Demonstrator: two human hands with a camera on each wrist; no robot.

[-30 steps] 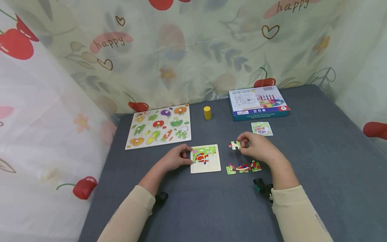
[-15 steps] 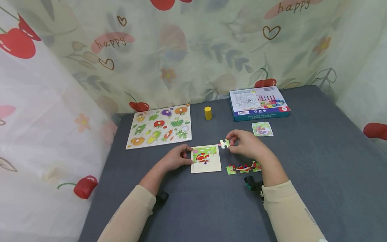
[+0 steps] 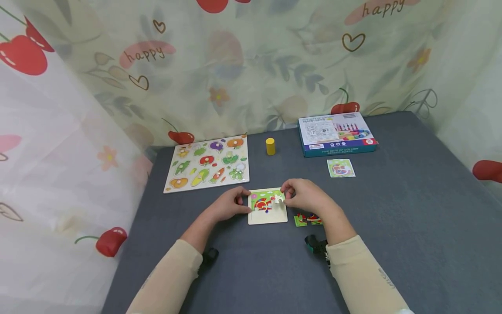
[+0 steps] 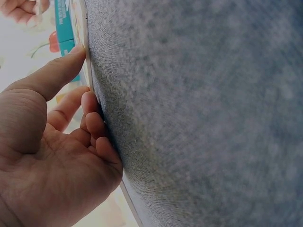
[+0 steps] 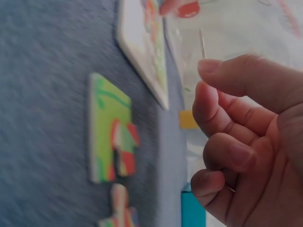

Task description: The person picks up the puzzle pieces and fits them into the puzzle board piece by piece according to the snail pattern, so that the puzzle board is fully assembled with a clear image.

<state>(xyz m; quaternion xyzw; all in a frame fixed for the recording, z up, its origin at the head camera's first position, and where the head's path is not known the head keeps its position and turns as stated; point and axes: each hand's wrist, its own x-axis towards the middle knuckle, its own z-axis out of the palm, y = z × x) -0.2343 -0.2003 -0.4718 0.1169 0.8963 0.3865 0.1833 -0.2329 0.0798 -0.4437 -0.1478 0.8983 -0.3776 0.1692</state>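
Note:
My left hand [image 3: 229, 204] holds the left edge of a small square wooden puzzle board [image 3: 267, 219] with thumb and forefinger. Close up in the left wrist view, the thumb and a finger touch the board's thin edge [image 4: 87, 56], the other fingers curled beside it. Assembled pieces with a red pattern on green fill the board's upper left; its lower part is bare wood. Between thumb and forefinger my right hand [image 3: 307, 195] pinches a jigsaw piece [image 3: 279, 199] over the board's upper right. That piece is edge-on in the right wrist view [image 5: 202, 43].
Loose jigsaw pieces [image 3: 300, 220] lie right of the board, partly behind the right forearm. Further back are a vegetable peg board [image 3: 205, 162], a yellow cylinder [image 3: 270, 146], a flat box [image 3: 339, 150] and a small picture card [image 3: 341, 168]. A curtain hangs behind the table.
My right hand has carried the pinched jigsaw piece leftward, from beside the board to over its upper right. The right forearm now covers some loose pieces. The left hand has stayed put.

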